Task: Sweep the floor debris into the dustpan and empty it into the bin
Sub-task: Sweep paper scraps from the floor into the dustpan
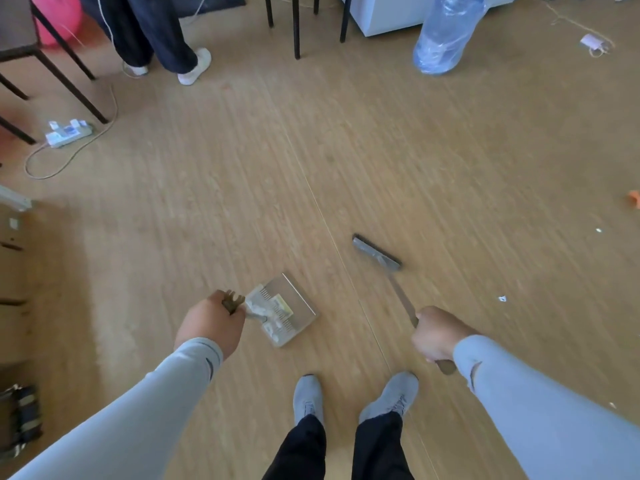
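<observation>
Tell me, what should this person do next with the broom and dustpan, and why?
Probably carry the broom right, toward the white scrap on the floor, and sweep it back to the dustpan. The right hand holds the broom, the left hand holds the dustpan, which already contains debris, yet scraps remain on the right.

open floor point(346, 150) ahead, chair legs point(296, 26) beyond

L hand point(211, 323) on dustpan point(282, 310) handle w/ debris, R hand point(438, 336) on broom point(377, 252).
</observation>
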The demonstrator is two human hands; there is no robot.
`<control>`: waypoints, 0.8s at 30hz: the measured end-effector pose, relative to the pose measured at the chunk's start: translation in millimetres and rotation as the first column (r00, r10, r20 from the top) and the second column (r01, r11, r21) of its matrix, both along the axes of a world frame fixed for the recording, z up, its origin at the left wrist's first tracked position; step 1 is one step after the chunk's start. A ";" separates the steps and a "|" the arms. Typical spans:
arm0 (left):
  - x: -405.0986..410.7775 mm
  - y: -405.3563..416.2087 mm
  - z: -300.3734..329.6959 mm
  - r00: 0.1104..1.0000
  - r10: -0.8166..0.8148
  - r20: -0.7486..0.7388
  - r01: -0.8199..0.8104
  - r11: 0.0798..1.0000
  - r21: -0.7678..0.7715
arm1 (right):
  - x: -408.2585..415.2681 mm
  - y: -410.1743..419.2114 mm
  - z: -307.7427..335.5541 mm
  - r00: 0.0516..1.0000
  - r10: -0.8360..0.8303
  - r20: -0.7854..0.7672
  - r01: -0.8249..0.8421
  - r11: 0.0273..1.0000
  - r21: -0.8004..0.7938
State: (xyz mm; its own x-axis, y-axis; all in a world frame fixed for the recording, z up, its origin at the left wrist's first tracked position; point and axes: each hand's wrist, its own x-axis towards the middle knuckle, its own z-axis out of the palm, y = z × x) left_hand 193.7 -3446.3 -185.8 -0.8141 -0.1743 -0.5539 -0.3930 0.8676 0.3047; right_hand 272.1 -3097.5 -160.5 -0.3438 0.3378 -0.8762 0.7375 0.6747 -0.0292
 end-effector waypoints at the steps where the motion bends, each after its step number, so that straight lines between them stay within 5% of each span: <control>1: -3.5 3.9 -0.9 1.000 -0.021 0.002 0.021 1.000 -0.024 | 0.7 -10.4 -5.6 0.999 0.032 0.011 -0.032 0.999 -0.014; 7: -16.5 7.8 3.3 0.999 -0.033 0.013 0.034 0.997 -0.075 | 43.0 -60.2 15.7 0.991 0.084 0.107 -0.047 0.951 -0.307; 11: -18.2 6.9 8.0 0.999 -0.039 0.017 0.040 0.997 -0.068 | 33.1 -3.0 56.3 0.970 -0.197 0.144 0.238 0.894 -0.379; 18: -18.4 9.3 5.0 0.999 -0.034 0.013 0.035 0.997 -0.067 | -6.6 30.3 67.3 0.962 -0.271 -0.037 0.252 0.931 -0.262; 24: -23.5 7.0 0.5 1.000 -0.024 0.018 0.025 0.997 -0.074 | -57.8 -13.0 -7.5 0.992 0.083 -0.091 -0.085 0.996 -0.015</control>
